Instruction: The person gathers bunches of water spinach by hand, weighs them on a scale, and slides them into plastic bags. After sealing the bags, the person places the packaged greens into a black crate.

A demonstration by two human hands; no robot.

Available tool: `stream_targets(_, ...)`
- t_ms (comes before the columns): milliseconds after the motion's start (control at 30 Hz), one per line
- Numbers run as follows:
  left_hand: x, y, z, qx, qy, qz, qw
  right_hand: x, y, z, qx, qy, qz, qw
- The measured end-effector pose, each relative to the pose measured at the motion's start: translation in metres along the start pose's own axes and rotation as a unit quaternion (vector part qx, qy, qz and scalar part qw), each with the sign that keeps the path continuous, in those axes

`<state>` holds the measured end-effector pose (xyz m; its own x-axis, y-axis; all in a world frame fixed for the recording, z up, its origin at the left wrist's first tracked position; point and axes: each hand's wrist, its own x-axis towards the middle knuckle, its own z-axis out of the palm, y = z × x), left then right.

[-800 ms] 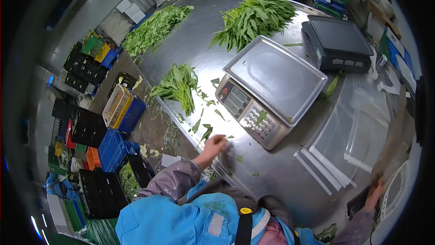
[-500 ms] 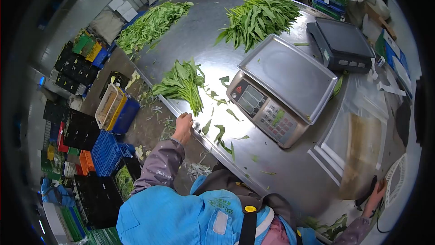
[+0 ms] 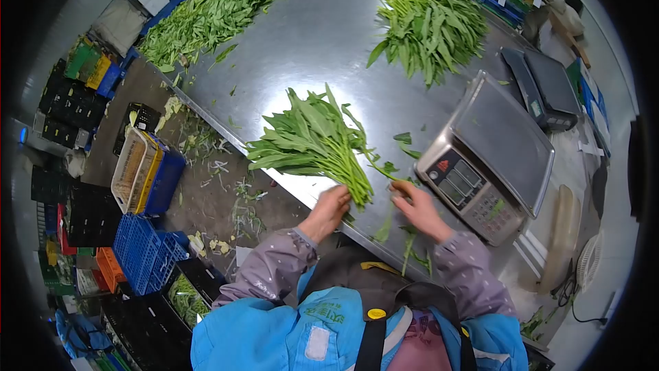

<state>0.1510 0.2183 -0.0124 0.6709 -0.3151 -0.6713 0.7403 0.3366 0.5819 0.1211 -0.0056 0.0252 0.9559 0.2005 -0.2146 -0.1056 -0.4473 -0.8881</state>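
Observation:
A bunch of long-stemmed leafy greens [image 3: 309,137], which looks like water spinach, lies on the metal table with its stems towards me. My left hand [image 3: 328,212] is closed at the left side of the stem ends, its fingertips partly hidden. To the right of the bunch, my right hand [image 3: 422,213] pinches a single thin stem [image 3: 381,170] between thumb and fingers. Loose leaves [image 3: 405,144] lie between the bunch and the digital scale [image 3: 480,165]. Torn stems [image 3: 410,251] lie under my right wrist at the table edge.
A large heap of greens [image 3: 213,17] covers the table's far left corner, and another pile [image 3: 436,31] lies at the far side. A second scale [image 3: 542,89] stands at the right. Crates [image 3: 147,172] and scraps [image 3: 244,199] are on the floor at left.
My right hand has come from the far lower right, near the white fan, to the bunch and now pinches a stem. My left hand stays at the stem ends. The view has shifted.

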Motion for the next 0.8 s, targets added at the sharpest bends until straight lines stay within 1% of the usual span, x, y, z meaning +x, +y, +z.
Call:
stream_targets(33,-0.002,0.003,-0.001,-0.007,-0.001,-0.005,1.0,0.025,-0.003,0.022,-0.02,0.049,-0.04,0.998)
stream_targets(67,0.0,0.006,-0.004,-0.012,-0.015,-0.014,1.0,0.045,0.003,0.042,-0.03,0.056,-0.022,0.998)
stream_targets(133,0.005,0.011,-0.006,-0.032,-0.01,-0.036,0.999,0.067,0.007,0.071,-0.041,0.063,0.0,0.997)
stream_targets(200,0.005,0.025,-0.004,-0.039,-0.006,-0.053,0.998,0.071,0.005,0.092,-0.147,0.068,-0.038,0.986)
stream_targets(233,0.003,0.035,0.0,-0.06,-0.03,-0.068,0.995,0.068,-0.011,0.095,-0.151,0.066,-0.033,0.986)
stream_targets(267,0.004,0.039,0.001,-0.082,-0.054,-0.084,0.992,0.06,-0.029,0.094,-0.197,0.079,-0.056,0.976)
stream_targets(300,0.009,0.035,0.0,-0.087,-0.057,-0.092,0.99,0.053,-0.045,0.094,-0.243,0.09,-0.079,0.963)
stream_targets(333,0.016,0.03,-0.001,-0.115,-0.079,-0.073,0.987,0.05,-0.053,0.095,-0.256,0.098,-0.118,0.955)
stream_targets(367,0.021,0.028,-0.001,-0.143,-0.102,-0.052,0.983,0.048,-0.064,0.093,-0.259,0.098,-0.113,0.954)
stream_targets(400,0.007,0.037,0.007,-0.139,-0.094,-0.022,0.986,0.045,-0.077,0.088,-0.25,0.115,-0.142,0.951)
stream_targets(433,-0.009,0.043,0.012,-0.137,-0.098,-0.029,0.985,0.04,-0.088,0.084,-0.239,0.133,-0.168,0.947)
stream_targets(467,-0.025,0.045,0.016,-0.173,-0.11,0.018,0.979,0.033,-0.098,0.078,-0.194,0.125,-0.176,0.957)
stream_targets(500,-0.034,0.042,0.016,-0.208,-0.121,0.065,0.969,0.028,-0.1,0.076,-0.193,0.128,-0.169,0.958)
stream_targets(533,-0.037,0.037,0.016,-0.261,-0.155,0.052,0.951,0.024,-0.1,0.074,-0.168,0.101,-0.186,0.963)
stream_targets(567,-0.03,0.023,0.008,-0.26,-0.153,0.048,0.952,0.02,-0.098,0.071,-0.142,0.073,-0.205,0.966)
stream_targets(600,-0.015,0.003,-0.008,-0.316,-0.187,-0.008,0.93,0.019,-0.087,0.072,-0.122,0.065,-0.184,0.973)
stream_targets(633,-0.005,-0.008,-0.018,-0.369,-0.22,-0.06,0.901,0.017,-0.084,0.069,-0.117,0.065,-0.186,0.973)
stream_targets(667,-0.003,-0.012,-0.017,-0.385,-0.255,-0.056,0.885,0.015,-0.079,0.065,-0.065,0.06,-0.123,0.988)
stream_targets(700,-0.005,-0.008,-0.014,-0.384,-0.249,-0.057,0.887,0.013,-0.076,0.063,-0.011,0.052,-0.056,0.997)
stream_targets(767,-0.015,0.001,-0.004,-0.354,-0.15,-0.062,0.921,0.012,-0.07,0.059,-0.009,0.062,-0.051,0.997)
stream_targets(800,-0.017,0.001,-0.004,-0.346,-0.158,-0.065,0.923,0.015,-0.066,0.059,0.006,0.068,-0.023,0.997)
